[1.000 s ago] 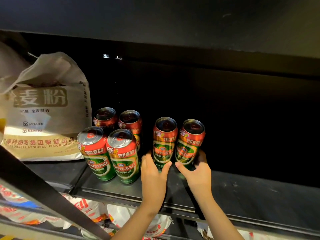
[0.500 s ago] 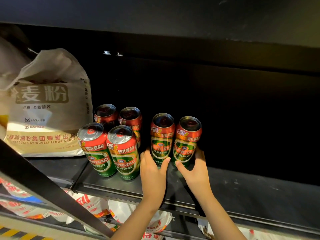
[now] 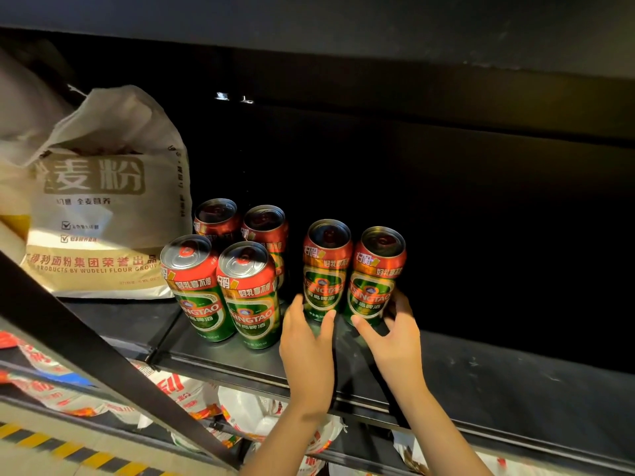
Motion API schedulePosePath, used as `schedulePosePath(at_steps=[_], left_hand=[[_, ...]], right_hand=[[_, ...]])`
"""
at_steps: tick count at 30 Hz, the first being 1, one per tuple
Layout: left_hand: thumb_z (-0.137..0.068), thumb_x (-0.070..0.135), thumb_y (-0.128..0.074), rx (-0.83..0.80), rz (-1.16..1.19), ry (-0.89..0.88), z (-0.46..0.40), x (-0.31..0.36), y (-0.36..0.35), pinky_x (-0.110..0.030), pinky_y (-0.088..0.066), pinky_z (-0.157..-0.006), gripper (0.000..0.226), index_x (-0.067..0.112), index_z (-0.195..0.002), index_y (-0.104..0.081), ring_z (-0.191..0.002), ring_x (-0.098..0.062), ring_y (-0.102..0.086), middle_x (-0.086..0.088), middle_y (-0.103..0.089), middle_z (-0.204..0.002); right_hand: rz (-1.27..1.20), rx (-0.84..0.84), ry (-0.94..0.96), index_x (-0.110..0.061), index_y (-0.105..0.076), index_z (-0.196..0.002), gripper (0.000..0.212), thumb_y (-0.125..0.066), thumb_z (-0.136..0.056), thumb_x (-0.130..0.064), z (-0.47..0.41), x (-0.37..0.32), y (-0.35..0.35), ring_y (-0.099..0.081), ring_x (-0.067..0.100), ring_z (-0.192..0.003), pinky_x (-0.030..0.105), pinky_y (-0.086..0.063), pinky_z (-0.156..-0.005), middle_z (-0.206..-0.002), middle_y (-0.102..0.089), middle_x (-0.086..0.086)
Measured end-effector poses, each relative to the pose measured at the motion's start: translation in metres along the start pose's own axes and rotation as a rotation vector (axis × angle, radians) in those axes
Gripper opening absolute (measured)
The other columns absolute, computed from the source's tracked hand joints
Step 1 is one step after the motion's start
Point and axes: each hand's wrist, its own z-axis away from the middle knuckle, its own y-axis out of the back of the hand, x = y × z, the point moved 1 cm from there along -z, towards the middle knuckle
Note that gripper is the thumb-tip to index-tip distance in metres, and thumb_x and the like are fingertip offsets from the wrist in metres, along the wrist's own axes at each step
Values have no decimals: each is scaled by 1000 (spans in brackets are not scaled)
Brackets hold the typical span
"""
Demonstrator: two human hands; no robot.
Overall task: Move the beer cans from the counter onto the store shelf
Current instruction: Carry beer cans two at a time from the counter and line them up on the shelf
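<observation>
Fingers (image 3: 400, 298) of the right hand (image 3: 395, 334) are wrapped round one upright beer can (image 3: 374, 276); its neighbour (image 3: 326, 269) is gripped by the left hand (image 3: 307, 338) on the shelf (image 3: 481, 379)

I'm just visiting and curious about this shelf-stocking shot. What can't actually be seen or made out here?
All in the head view:
- Lower parts of the two back cans: hidden by the two front cans.
- Bases of the two cans held by the left hand and right hand: covered by fingers.
- Back of the shelf: lost in darkness.
- Flour bag: cut off by the left edge.
- Packets on the lower shelf: mostly hidden by the shelf.
</observation>
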Motion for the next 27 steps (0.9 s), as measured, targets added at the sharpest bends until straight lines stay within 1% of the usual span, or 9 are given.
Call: schedulePosePath(at_steps=[2, 7, 10, 12, 14, 17, 22, 25, 27], left_hand=[[-87, 37, -62, 17, -18, -19, 0, -1, 0, -32, -42, -102, 57, 12, -136, -45, -122, -17, -51, -2, -55, -132], [-89, 37, -58, 34, -36, -43, -1, -2, -1, -34, -46, -97, 50, 14, -132, -49, -115, -15, -55, 0, -60, -126], [-89, 37, -59, 39, -47, -42, -1, -2, -2, -30, -43, -100, 52, 13, -133, -48, -118, -16, -54, -1, -58, -129], [-88, 36, -60, 47, -53, -36, -1, -1, -2, -27, -41, -101, 53, 11, -134, -47, -119, -17, -53, -2, -57, -131], [-88, 35, -61, 48, -53, -27, -1, -1, -1, -28, -42, -100, 54, 11, -135, -47, -119, -17, -53, -4, -57, -130], [-88, 35, -60, 46, -62, -18, -2, -1, -2, -33, -45, -99, 54, 10, -134, -47, -118, -18, -54, -4, -58, -129], [-89, 35, -59, 49, -84, -13, -3, -4, -3, -36, -45, -99, 53, 9, -133, -47, -118, -20, -53, -6, -57, -129], [-90, 35, -57, 50, -94, -8, -3, -2, -3, -34, -44, -100, 52, 9, -134, -46, -119, -20, -52, -6, -56, -130], [-90, 35, -56, 50, -100, -3, -3, -1, -3, -33, -44, -100, 52, 10, -134, -46, -120, -20, -52, -6, -55, -131]], right_hand=[[16, -9, 1, -29, -45, -122, 59, -79, -75, -21, 0, 0, -1, -55, -5, -98, -2, -38, -77, -108, -56, -18], [31, -11, -7, -21, -48, -127, 62, -80, -74, -24, -1, 2, -4, -57, 3, -106, 2, -39, -79, -115, -60, -10], [38, -10, -19, -19, -48, -127, 63, -80, -74, -24, -1, 2, -4, -56, 4, -105, 2, -39, -76, -113, -58, -11], [40, -7, -25, -19, -47, -129, 65, -80, -73, -24, -1, 2, -5, -55, 4, -105, 4, -37, -78, -113, -57, -12], [48, -8, -28, -20, -46, -130, 66, -80, -73, -25, -2, 3, -6, -55, 5, -107, 8, -36, -83, -115, -57, -11], [56, -13, -34, -20, -45, -131, 68, -80, -74, -27, -3, 4, -8, -56, 9, -111, 17, -41, -89, -122, -60, -5], [109, 5, -27, -20, -46, -130, 67, -80, -73, -32, -4, 6, -10, -59, 13, -109, 25, -47, -91, -120, -62, -2], [132, 5, -28, -19, -45, -130, 69, -79, -73, -34, -4, 7, -10, -59, 13, -109, 23, -46, -89, -120, -62, -1], [144, 2, -27, -19, -45, -132, 70, -79, -73, -36, -5, 8, -10, -59, 14, -111, 25, -46, -91, -121, -62, -1]])
